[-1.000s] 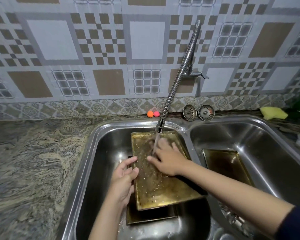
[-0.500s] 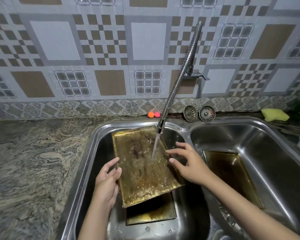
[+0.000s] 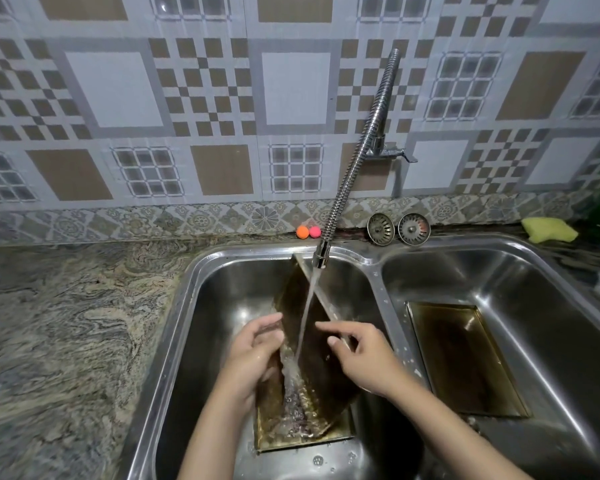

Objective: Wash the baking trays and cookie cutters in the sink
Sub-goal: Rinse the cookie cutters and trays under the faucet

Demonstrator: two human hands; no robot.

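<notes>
Wet fingertips point(image 3: 274, 318) of the left hand point(image 3: 253, 355) lie fairly straight against the left face of the tray point(image 3: 317, 362), steadying it; whether the thumb hooks behind cannot be told. The right hand point(image 3: 361, 355) has its fingers spread and loosely bent, the index reaching to the tray's upper edge, holding it lightly at most. The tray stands on edge, tilted, in the left basin point(image 3: 222, 306), its low end resting in a second tray point(image 3: 271, 434) on the basin floor. Water point(image 3: 305, 313) from the faucet point(image 3: 357, 161) runs down its face. A third tray point(image 3: 465, 358) lies in the right basin. The step looks like rinsing. Next would likely be turning the tray to rinse its other face, which needs a firm hold on slick metal.
</notes>
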